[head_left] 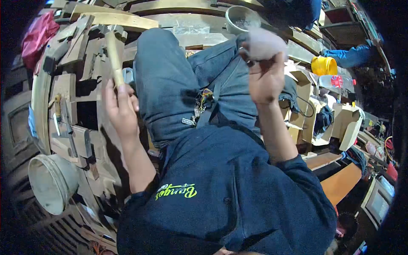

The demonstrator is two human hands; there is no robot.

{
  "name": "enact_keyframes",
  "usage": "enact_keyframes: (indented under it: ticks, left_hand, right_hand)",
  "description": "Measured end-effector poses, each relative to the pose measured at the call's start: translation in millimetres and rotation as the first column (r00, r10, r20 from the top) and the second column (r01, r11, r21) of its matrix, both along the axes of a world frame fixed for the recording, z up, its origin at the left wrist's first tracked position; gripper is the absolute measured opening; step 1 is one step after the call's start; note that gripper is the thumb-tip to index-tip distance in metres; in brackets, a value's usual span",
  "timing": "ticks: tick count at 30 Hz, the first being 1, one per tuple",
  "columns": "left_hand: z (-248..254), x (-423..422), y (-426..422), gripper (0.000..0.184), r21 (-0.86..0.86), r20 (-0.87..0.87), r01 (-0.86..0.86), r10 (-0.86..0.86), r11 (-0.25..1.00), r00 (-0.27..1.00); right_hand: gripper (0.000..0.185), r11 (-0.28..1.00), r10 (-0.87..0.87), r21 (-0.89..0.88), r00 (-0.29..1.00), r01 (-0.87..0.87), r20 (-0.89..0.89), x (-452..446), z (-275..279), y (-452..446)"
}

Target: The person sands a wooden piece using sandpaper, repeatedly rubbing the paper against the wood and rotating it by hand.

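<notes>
My left hand [121, 102] is closed around the lower end of a pale, slim wooden stick [113, 55], which points up and away beside my left knee. On the other side, my right hand [267, 80] is raised over my right thigh with its palm turned up. Its fingers grip a pale pinkish, sheet-like piece [265, 43], blurred by motion, so its material cannot be made out. The two held things are well apart. Several keys [196, 112] on a cord hang at my waist.
Wooden planks and offcuts [63, 91] lie at left, with a knife [58, 112] on them. A whitish bucket [51, 182] stands lower left, a grey bucket [238, 20] ahead. A yellow container [324, 66], plastic bottle [335, 81] and cardboard box [342, 123] are at right. Another person's blue sleeve [348, 55] shows there.
</notes>
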State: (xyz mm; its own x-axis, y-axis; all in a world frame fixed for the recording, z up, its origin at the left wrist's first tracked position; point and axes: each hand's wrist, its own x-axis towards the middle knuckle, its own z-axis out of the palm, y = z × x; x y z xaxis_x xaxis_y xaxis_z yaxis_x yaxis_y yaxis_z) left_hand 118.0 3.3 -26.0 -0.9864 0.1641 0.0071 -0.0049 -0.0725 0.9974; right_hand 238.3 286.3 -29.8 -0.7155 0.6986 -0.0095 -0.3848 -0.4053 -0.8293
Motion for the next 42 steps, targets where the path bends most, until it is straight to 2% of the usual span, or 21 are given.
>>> enact_keyframes:
  ticks: [2, 3, 6, 8, 10, 12, 13, 14, 15, 16, 18, 20, 21, 28, 34, 38, 40, 42]
  left_hand:
    - [10, 1, -4, 0.029, -0.058, 0.013, 0.014, -0.013, 0.998, 1.000]
    - [10, 0, -5, 0.029, -0.047, 0.046, 0.016, -0.014, 0.999, 0.999]
    - [9, 3, 0, 0.029, -0.009, 0.112, 0.028, -0.027, 1.000, 0.993]
    - [5, 11, 9, 0.030, 0.013, 0.147, 0.057, -0.058, 0.998, 0.987]
    - [6, 14, 19, 0.032, -0.020, 0.176, 0.128, -0.123, 0.992, 0.977]
    - [1, 16, 28, 0.031, 0.004, 0.164, 0.142, -0.141, 0.990, 0.976]
    - [1, 17, 33, 0.031, -0.007, 0.166, 0.147, -0.144, 0.989, 0.976]
    - [4, 16, 38, 0.032, 0.004, 0.157, 0.126, -0.125, 0.992, 0.980]
    - [6, 15, 40, 0.032, 0.013, 0.147, 0.104, -0.105, 0.994, 0.983]
    - [9, 13, 41, 0.032, -0.003, 0.146, 0.108, -0.107, 0.994, 0.984]
    - [15, 7, 41, 0.032, 0.048, 0.132, 0.103, -0.109, 0.994, 0.985]
    - [15, -3, 34, 0.034, 0.005, 0.104, 0.136, -0.135, 0.991, 0.985]
    - [17, -6, 32, 0.035, -0.011, 0.090, 0.121, -0.120, 0.993, 0.989]
    - [41, -9, 36, 0.036, 0.015, 0.071, 0.086, -0.086, 0.996, 0.994]
    - [62, -7, 38, 0.038, 0.038, 0.021, 0.085, -0.086, 0.996, 0.996]
    - [74, -16, 27, 0.037, 0.049, -0.053, 0.096, -0.093, 0.994, 0.994]
    - [81, -21, 23, 0.036, 0.044, -0.075, 0.062, -0.059, 0.997, 0.995]
    - [89, -28, 17, 0.036, 0.044, -0.152, 0.052, -0.045, 0.998, 0.987]
  right_hand:
    - [0.050, 0.988, -0.150, -0.037, 0.987, 0.148, -0.049, 13, -13, 20]
    - [0.049, 0.982, -0.187, -0.012, 0.982, 0.187, -0.026, 19, -11, 24]
    - [0.047, 0.926, -0.351, -0.139, 0.936, 0.352, 0.035, 37, -14, 22]
    - [0.047, 0.913, -0.351, -0.199, 0.934, 0.358, 0.066, 49, -26, 17]
    - [0.047, 0.955, -0.217, -0.191, 0.973, 0.227, 0.076, 54, -37, 9]
    - [0.045, 0.957, -0.225, -0.168, 0.971, 0.235, 0.079, 51, -51, 2]
    - [0.046, 0.952, -0.298, 0.134, 0.934, 0.276, 0.199, 55, -70, 7]
    - [0.046, 0.871, -0.393, 0.422, 0.873, 0.253, 0.288, 58, -90, 12]
    - [0.046, 0.951, -0.306, 0.121, 0.924, 0.285, 0.229, 54, -75, 10]
    - [0.046, 0.945, -0.241, -0.191, 0.961, 0.265, 0.138, 48, -54, 10]
    - [0.045, 0.940, -0.247, -0.206, 0.959, 0.272, 0.140, 44, -49, 16]
    - [0.044, 0.932, -0.299, -0.180, 0.947, 0.315, 0.115, 41, -47, 21]
    - [0.044, 0.950, -0.263, -0.153, 0.961, 0.273, 0.086, 43, -50, 25]
    - [0.043, 0.909, -0.291, -0.281, 0.951, 0.309, 0.104, 46, -56, 20]
    - [0.040, 0.919, -0.249, -0.293, 0.965, 0.262, 0.082, 50, -56, 19]
    - [0.039, 0.909, -0.299, -0.275, 0.949, 0.314, 0.097, 49, -43, 18]
    - [0.038, 0.948, -0.231, -0.217, 0.973, 0.231, 0.030, 53, -48, 20]
    - [0.038, 0.918, -0.272, -0.278, 0.959, 0.284, 0.083, 52, -48, 16]
